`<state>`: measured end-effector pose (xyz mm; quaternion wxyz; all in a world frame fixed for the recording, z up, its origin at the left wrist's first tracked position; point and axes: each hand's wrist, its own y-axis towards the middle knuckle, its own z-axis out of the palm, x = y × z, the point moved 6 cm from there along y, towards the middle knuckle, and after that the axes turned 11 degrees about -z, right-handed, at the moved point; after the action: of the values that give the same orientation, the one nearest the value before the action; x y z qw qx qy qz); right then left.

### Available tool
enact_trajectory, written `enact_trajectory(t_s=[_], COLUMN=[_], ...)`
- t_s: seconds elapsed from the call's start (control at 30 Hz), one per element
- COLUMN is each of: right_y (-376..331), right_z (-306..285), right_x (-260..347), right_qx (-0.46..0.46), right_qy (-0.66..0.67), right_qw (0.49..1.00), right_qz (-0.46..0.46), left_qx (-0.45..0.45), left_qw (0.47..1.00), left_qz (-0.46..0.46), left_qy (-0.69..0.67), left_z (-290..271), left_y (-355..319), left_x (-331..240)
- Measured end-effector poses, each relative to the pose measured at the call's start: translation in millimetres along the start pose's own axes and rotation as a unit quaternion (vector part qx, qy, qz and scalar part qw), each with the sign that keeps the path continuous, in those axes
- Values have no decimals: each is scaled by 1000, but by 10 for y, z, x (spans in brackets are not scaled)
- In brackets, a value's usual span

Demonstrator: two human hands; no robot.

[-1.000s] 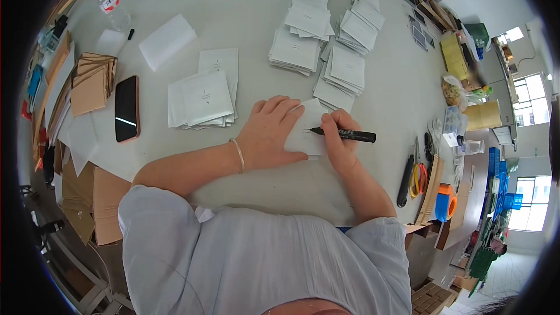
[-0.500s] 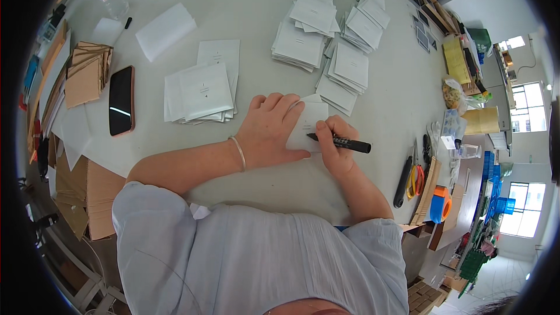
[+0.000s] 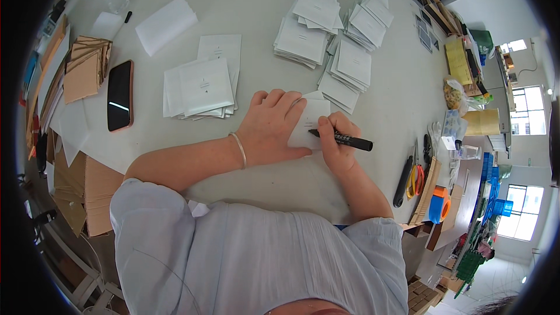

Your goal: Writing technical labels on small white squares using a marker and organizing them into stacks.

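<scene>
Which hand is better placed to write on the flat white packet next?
Probably the right hand: it holds the black cylindrical marker, tip at the packet. The left hand lies over its left side.

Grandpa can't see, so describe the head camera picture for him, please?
A person's left hand rests on a white packet while the right hand holds a black marker over it. Stacks of similar packets and a phone lie on the table.
</scene>
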<state>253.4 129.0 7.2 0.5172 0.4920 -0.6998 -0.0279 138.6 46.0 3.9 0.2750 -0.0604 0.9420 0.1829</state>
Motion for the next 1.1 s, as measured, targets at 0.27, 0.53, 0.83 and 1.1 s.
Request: enact_trajectory(t_s=[0.27,0.53,0.83,1.1], right_y=[-33,-99,-64,4], right_z=[-5,-43,-105,-184], right_x=[-49,-185,-436,-413], right_qx=[-4,-66,-215,-243], right_qy=[36,127,373,395], right_qw=[999,985,880,876], right_qz=[12,100,202,131], left_qx=[0,0,-4,-14], left_qw=[1000,1000,1000,998], left_qz=[0,-1,13,45], left_qy=[7,5,14,44], left_z=[4,-2,-29,-278], left_y=[-8,-5,-4,-26], left_x=[-4,-2,-28,-72])
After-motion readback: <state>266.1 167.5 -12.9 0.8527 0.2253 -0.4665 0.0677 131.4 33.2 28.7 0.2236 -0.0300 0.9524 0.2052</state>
